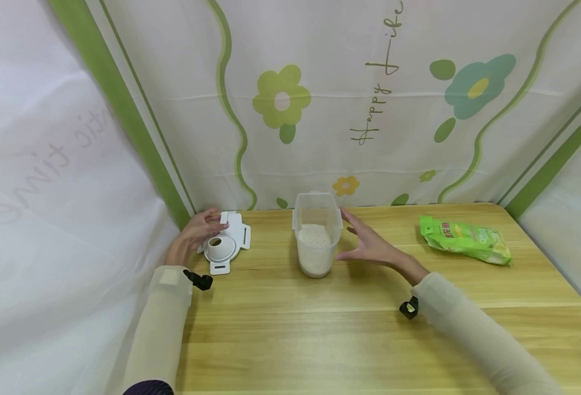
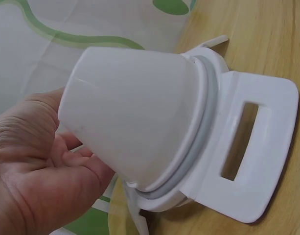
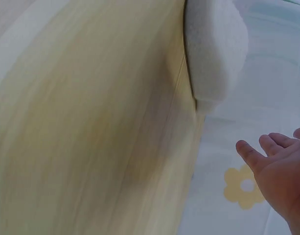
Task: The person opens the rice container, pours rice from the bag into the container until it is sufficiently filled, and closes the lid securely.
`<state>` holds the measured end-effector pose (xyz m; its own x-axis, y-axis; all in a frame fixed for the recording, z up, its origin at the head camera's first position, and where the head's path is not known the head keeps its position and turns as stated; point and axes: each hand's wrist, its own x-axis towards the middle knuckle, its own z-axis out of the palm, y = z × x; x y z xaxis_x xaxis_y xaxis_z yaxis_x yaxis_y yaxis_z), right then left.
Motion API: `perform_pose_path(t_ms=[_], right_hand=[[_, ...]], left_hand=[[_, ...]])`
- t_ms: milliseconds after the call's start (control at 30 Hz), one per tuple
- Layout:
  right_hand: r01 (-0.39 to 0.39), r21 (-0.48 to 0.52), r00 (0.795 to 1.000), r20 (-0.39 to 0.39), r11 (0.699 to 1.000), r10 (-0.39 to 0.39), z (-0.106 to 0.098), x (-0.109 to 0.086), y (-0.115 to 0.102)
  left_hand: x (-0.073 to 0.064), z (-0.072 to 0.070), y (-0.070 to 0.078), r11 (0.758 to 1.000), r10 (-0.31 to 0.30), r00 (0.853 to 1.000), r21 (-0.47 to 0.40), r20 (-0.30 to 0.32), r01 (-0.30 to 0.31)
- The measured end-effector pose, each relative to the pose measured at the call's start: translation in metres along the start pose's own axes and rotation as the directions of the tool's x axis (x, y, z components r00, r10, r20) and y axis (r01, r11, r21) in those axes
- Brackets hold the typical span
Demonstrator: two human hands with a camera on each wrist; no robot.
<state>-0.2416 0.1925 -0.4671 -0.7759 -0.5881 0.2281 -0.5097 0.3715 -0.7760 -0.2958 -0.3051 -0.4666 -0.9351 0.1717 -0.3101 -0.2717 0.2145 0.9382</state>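
Note:
In the head view, a clear plastic container (image 1: pixel 317 236) stands upright, partly filled with white grains like rice (image 1: pixel 315 236). My right hand (image 1: pixel 369 241) is at its right side, thumb and fingers spread apart; the right wrist view shows the fingers (image 3: pixel 250 154) stretched out beside the container. At the far left of the table, a white lid (image 1: pixel 236 233) with clip flaps lies with its round spout (image 1: pixel 216 249) facing up. My left hand (image 1: pixel 197 230) pinches its far left part with curled fingers. The spout (image 2: pixel 130 112) hides those fingertips in the left wrist view.
A green plastic packet (image 1: pixel 465 240) lies on the right of the wooden table (image 1: pixel 290 334). Behind the table's back edge hangs a white curtain (image 1: pixel 320 153) with printed flowers, and more curtain (image 1: pixel 73 219) closes off the left side.

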Motion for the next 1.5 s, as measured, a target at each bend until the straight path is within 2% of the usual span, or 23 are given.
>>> perform_pose_path(t_ms=[200,467,700,1067,1500], right_hand=[[0.0,0.098,1.0,-0.015,0.995,0.002,0.013,0.006,0.001],[0.009,0.156,0.998,-0.066,0.988,0.001,0.027,0.012,0.003],[0.008,0.223,0.997,-0.077,0.975,0.01,0.035,0.013,0.002],[-0.004,0.231,0.997,-0.07,0.973,0.021,0.036,0.011,0.001],[-0.022,0.241,0.997,-0.066,0.97,0.039,0.036,0.009,0.0]], left_hand=[[0.005,-0.003,-0.008,1.0,0.014,1.0,-0.008,-0.024,-0.014],[0.008,-0.001,-0.013,0.996,0.04,0.999,-0.075,-0.016,-0.041],[0.012,-0.001,-0.018,0.994,0.057,0.998,-0.09,-0.031,-0.06],[0.014,0.003,-0.02,0.992,0.072,0.997,-0.106,-0.011,-0.073],[0.009,0.006,-0.012,0.995,0.038,0.999,-0.095,-0.035,-0.041]])
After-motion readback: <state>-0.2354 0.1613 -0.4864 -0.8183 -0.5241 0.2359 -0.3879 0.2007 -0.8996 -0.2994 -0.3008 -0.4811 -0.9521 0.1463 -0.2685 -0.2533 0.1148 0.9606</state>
